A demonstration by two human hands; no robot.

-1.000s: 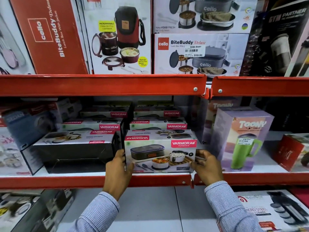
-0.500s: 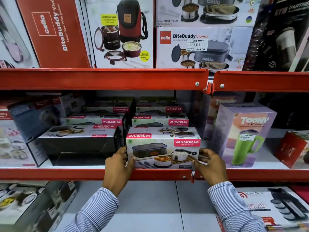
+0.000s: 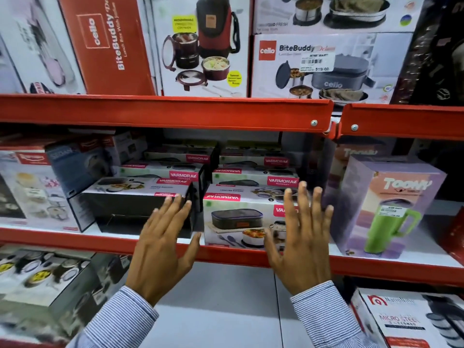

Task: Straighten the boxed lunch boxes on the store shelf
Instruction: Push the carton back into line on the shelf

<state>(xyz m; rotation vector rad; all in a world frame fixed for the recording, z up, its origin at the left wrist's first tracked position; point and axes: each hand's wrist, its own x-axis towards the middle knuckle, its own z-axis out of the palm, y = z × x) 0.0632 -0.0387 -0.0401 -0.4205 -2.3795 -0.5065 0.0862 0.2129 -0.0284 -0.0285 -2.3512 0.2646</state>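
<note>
Head view: we had both hands up, palms out, fingers spread wide, holding nothing. Left hand [image 3: 163, 249] sat just left of the front Varmora box [image 3: 241, 219]; right hand [image 3: 301, 237] overlapped that box's right end. We couldn't tell whether either palm was touching the carton or hovering clear of it.

Front Varmora box sat at the lip of the red shelf edge [image 3: 100, 241], printed face towards us, long axis running along the shelf, looked square to the edge. More Varmora boxes stacked behind it.

Step, as we judged it: this box aligned, hands free. Next candidate was the dark-faced Varmora box [image 3: 140, 207] just left of the front box: it sat slightly skewed, dark panel forward. That called for gripping both ends, rotating it parallel to the shelf edge, and drawing it flush with its neighbour.

Purple Toony box [image 3: 391, 207] stood just right of the front box, upright.
</note>
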